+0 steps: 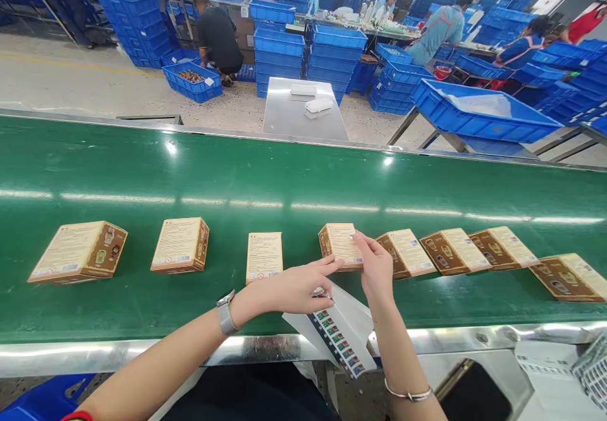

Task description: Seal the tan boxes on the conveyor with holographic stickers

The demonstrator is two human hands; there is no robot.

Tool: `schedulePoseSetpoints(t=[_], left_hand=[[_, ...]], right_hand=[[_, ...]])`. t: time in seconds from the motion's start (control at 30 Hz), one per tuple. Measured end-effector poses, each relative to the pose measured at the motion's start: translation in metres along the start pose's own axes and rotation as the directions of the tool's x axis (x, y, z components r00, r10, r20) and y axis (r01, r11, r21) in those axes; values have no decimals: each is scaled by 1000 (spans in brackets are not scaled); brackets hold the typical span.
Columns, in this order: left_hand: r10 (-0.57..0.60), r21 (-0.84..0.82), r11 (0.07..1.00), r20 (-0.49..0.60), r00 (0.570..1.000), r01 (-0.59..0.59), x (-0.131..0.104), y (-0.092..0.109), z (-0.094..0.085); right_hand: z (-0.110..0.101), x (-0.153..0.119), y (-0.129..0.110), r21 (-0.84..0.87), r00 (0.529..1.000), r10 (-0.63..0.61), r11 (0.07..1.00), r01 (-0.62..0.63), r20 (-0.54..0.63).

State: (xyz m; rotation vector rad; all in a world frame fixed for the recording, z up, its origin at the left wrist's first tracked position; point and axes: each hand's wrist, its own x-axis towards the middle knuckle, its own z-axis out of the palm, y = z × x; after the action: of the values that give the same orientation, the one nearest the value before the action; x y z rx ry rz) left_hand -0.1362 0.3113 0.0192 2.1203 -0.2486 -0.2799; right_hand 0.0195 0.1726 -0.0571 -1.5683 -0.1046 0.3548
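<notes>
My left hand (pixel 303 285) grips a white sheet of small colourful stickers (pixel 337 339) that hangs over the belt's near edge. Its extended index finger reaches the lower edge of a cream-and-brown printed box (pixel 344 244). My right hand (pixel 377 263) pinches at that box's upper right corner; a tiny pale spot shows at the fingertips, too small to make out. To the right, a similar box (pixel 406 253) bears a small bluish sticker near its corner. On the left lie more boxes, including one partly behind my left wrist (pixel 264 253) and another (pixel 180 244), with no such sticker visible.
The boxes lie along a green conveyor belt (pixel 213 168) with a metal rim. A dark phone (pixel 474 392) and sticker sheets (pixel 550 377) rest at lower right. Beyond stand a metal table (pixel 303 121), stacked blue crates (pixel 279 61) and a crouching person (pixel 218 35); other people work behind.
</notes>
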Motion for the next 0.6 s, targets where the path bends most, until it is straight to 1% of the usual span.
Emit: schedulePoseSetpoints(t=[0.17, 0.27, 0.33, 0.43, 0.5, 0.57, 0.6], left_hand=[[17, 16, 1000, 15, 1000, -18, 12, 1, -1], [51, 15, 999, 14, 999, -51, 20, 3, 0], [61, 5, 998, -10, 998, -61, 22, 8, 2], [-18, -44, 999, -101, 995, 13, 17, 23, 8], [-98, -94, 992, -164, 981, 84, 9, 34, 13], [-192, -227, 964, -236, 953, 138, -1, 42, 20], [-252, -326, 932, -273, 928, 157, -6, 45, 24]], right_hand=[[-7, 0, -3, -132, 994, -102, 987, 97, -33], [-13, 0, -11, -252, 985, -169, 955, 159, -20], [-19, 4, -19, -311, 980, -201, 932, 187, -15], [-33, 13, -35, -461, 981, -193, 872, 164, -16], [-45, 11, -51, -542, 982, -191, 824, 164, 6], [-55, -4, -72, -553, 967, -230, 794, 252, 110], [-58, -17, -83, -545, 942, -267, 769, 334, 201]])
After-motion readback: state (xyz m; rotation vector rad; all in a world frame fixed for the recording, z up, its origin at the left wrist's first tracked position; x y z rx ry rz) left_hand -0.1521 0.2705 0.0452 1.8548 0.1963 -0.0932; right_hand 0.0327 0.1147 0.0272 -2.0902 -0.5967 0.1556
